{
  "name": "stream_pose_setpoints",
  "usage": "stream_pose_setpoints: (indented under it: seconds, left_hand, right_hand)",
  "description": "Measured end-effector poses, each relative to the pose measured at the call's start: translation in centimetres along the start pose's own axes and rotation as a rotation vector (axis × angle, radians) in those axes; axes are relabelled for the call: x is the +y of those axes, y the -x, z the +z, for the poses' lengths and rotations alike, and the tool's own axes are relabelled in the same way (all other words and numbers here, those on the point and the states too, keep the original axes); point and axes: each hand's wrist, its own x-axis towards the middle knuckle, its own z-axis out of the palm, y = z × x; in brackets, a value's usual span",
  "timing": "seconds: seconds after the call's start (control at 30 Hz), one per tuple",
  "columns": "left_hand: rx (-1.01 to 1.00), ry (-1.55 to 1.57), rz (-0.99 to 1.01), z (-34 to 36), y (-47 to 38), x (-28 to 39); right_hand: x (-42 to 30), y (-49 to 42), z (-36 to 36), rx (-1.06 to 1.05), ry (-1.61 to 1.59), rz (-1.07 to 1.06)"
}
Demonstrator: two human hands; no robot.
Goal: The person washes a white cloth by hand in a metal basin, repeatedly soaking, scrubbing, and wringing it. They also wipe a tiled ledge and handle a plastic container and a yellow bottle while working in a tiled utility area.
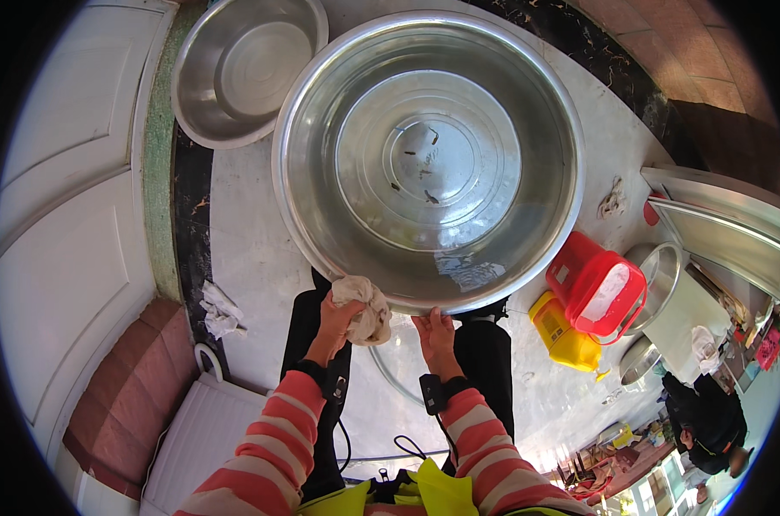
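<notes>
A large round stainless steel basin [428, 271] stands in front of me, with water and several small dark scraps at its bottom. My left hand [338, 322] is closed on a crumpled, stained white cloth [364, 313], which touches the basin's near rim left of centre. At the near rim, right of the cloth, my right hand [435, 332] holds the edge between thumb and fingers. A smaller steel basin [199, 71] stands at the upper left, close beside the large one.
Right of the basin are a red plastic bucket [574, 290], a yellow jug [561, 342] and more metal bowls [670, 284]. Crumpled cloths lie left [221, 309] and right [612, 198]. A white panelled door [67, 245] borders the left. Another person [706, 419] is at the far lower right.
</notes>
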Motion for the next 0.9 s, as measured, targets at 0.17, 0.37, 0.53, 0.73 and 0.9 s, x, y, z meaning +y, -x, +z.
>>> stream_pose_setpoints:
  seconds: [0.17, 0.37, 0.53, 0.73, 0.9]
  left_hand:
    - [-0.008, -0.016, -0.013, -1.6, 0.4, -1.0]
    - [0.012, -0.025, -0.021, -1.6, 0.0, -1.1]
    - [-0.039, -0.024, -0.086, -2.1, 4.2, 1.0]
    - [0.003, 0.031, -0.116, -1.5, 14.6, 0.4]
    - [-0.039, -0.014, -0.185, -0.9, 18.2, -2.0]
  right_hand:
    - [1.3, 0.8, -0.8, 0.021, 0.002, 0.017]
    - [0.9, 0.6, -0.8, 0.027, 0.022, 0.033]
    - [0.0, 1.0, -1.5, 0.039, 0.045, 0.15]
    - [-2.2, 1.8, -1.2, -0.118, 0.117, 0.218]
    - [-5.4, 5.7, 1.3, -0.077, 0.314, 0.187]
